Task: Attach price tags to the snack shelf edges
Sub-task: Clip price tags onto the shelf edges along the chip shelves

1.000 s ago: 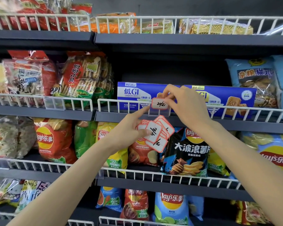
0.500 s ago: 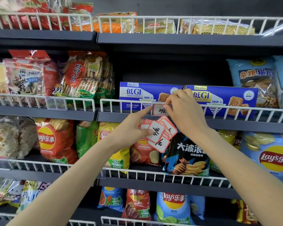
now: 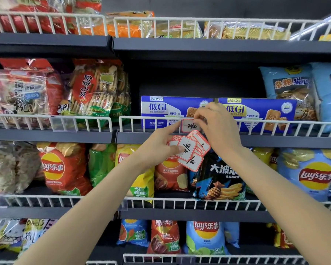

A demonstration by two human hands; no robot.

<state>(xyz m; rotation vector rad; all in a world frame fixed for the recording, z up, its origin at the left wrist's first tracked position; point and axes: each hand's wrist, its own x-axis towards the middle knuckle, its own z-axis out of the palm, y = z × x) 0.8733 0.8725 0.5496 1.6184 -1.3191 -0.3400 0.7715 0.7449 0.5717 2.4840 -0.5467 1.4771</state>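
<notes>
**A price tag goes on the white wire rail**

In the middle of the frame, the right hand pinches a small price tag with its fingers and holds it against the white wire rail of the middle shelf. The tag is white with a red edge. It has dark handwriting that looks like "20", with a mark after it that is too small to read.

Just below, the left hand grips a stack of tags between thumb and fingers. Its pointing finger reaches up and touches the left edge of the single tag. The top tag in the stack has handwriting too, but I cannot read it.

Behind the rail stand two blue boxes with "低GI" on them. At the right sits a light blue bag that says "杂粮猫耳". On the left is a clear cracker bag with "盼盼小贝" on a red label.

On the shelf below, a red chip bag and a blue chip bag say "Lay's乐事". A black chip bag shows "大波浪"
</notes>
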